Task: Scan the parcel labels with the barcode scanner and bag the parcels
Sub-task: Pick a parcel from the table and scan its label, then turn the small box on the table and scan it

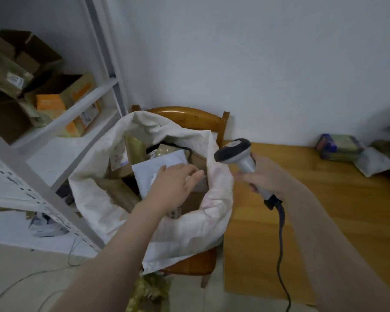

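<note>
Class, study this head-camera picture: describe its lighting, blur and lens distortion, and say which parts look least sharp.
Head view: light is soft and dim, with no hard shadows or glare; the whole frame is slightly smeared, worst on the boxes at far left and the parcels at far right; the wide lens bends the shelf post; the scanner looks sharpest.

- Wooden chair (189,118): a white woven sack (185,233) sits on its seat, spilling over the front edge.
- Wooden table (324,210), just right of the chair: green-and-purple packets (340,147) are stacked near its far right corner, with a grey mailer (374,164) beside them.
- White shelf unit (77,113), left: open cardboard boxes (20,59) and orange cartons (52,104) crowd one shelf.
- Floor (20,255): thin cables (20,278) trail at near left.
</note>
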